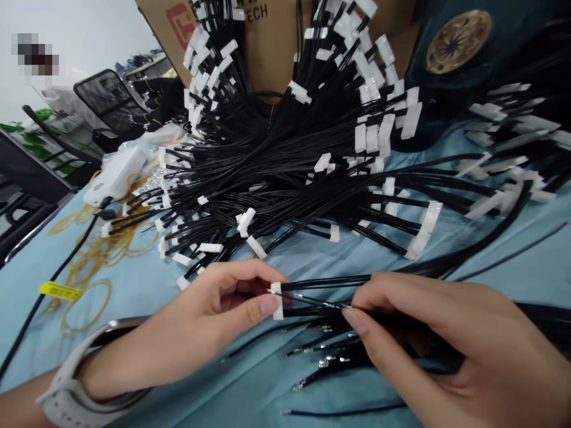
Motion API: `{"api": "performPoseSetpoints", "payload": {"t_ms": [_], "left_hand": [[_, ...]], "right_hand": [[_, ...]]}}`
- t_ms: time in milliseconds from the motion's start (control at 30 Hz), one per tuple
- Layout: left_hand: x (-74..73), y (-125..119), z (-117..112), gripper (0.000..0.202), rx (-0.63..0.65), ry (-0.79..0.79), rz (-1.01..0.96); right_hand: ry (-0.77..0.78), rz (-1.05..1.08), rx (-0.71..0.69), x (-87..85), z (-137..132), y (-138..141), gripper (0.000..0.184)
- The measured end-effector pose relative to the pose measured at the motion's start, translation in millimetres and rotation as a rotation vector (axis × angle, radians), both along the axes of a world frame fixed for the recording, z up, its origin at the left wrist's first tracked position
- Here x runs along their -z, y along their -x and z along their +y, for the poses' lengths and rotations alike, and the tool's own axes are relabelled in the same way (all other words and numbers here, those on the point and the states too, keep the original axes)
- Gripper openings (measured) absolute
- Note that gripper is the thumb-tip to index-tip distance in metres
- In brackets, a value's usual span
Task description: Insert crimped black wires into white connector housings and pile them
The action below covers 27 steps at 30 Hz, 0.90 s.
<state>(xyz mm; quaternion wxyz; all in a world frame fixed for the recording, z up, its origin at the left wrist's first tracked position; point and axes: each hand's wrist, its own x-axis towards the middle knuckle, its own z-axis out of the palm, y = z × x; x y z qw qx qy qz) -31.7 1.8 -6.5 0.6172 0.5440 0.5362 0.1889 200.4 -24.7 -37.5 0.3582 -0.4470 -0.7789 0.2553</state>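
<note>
My left hand (209, 321) pinches a white plastic connector housing (277, 300) between thumb and fingers, with a short bunch of black wires running out of it to the right. My right hand (428, 333) holds a thin black wire (312, 299) by its crimped metal terminal (332, 305), with the tip right at the housing's end. Below my right fingers lie loose black wires with bare metal terminals (325, 351). Just beyond my hands spreads a large bundle of black wires with white connectors (285, 160).
A light blue cloth (134, 351) covers the table. Yellow rubber bands (93, 252), a white plastic-wrapped box (116, 173) and a black cable (53, 279) lie at the left. A cardboard box (272, 41) and dark bag (464, 59) stand behind. A watch (75, 380) circles my left wrist.
</note>
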Motion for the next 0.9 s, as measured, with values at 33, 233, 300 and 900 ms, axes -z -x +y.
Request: {"api": "performPoseSetpoints", "payload": {"t_ms": [33, 233, 300, 900], "left_hand": [[-0.2, 0, 0, 0.004, 0.0, -0.005, 0.007], [-1.3, -1, -1, 0.004, -0.037, 0.004, 0.031], [-1.4, -2, 0, 0.003, -0.037, 0.001, 0.031], [-0.3, -1, 1, 0.003, -0.008, -0.019, 0.046]], "right_hand": [[0.006, 0.003, 0.006, 0.7, 0, -1, 0.023], [-0.014, -0.017, 0.007, 1.1, 1, -9, 0.023], [-0.032, -0.021, 0.022, 1.1, 0, -12, 0.021], [0.035, -0.023, -0.028, 2.7, 3, -8, 0.023]]}}
